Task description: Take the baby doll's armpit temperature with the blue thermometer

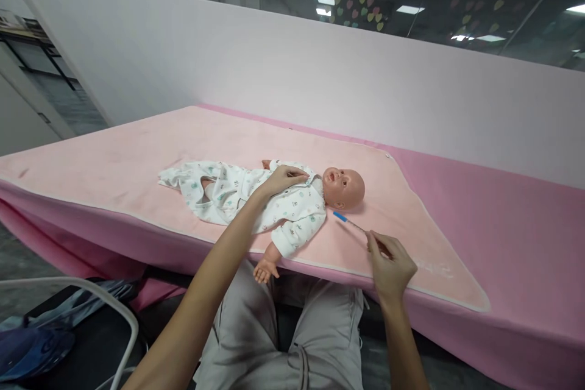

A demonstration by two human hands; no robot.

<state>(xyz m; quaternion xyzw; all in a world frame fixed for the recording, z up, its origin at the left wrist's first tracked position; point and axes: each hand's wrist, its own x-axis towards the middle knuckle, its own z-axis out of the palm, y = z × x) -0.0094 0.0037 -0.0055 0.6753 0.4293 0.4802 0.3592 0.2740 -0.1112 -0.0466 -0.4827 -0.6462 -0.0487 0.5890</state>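
Note:
A baby doll (pixel 343 189) lies on its back on the mat, its head to the right. It wears a white printed shirt (pixel 292 204) and matching trousers (pixel 223 186). My left hand (pixel 286 179) rests on the doll's chest, fingers closed at the shirt front near the collar. To the right of the doll, my right hand (pixel 390 259) pinches a slim stick, which looks like a thermometer (pixel 351 223). Its blue end points toward the doll's neck and stays apart from it. One doll arm (pixel 269 262) hangs over the near table edge.
A peach mat (pixel 137 140) covers much of the pink-draped table (pixel 512 237). Behind stands a white partition (pixel 274 67) with dark glass above. At lower left, a pale curved tube (pixel 105 292) passes a dark seat with a blue item (pixel 36 347) on it.

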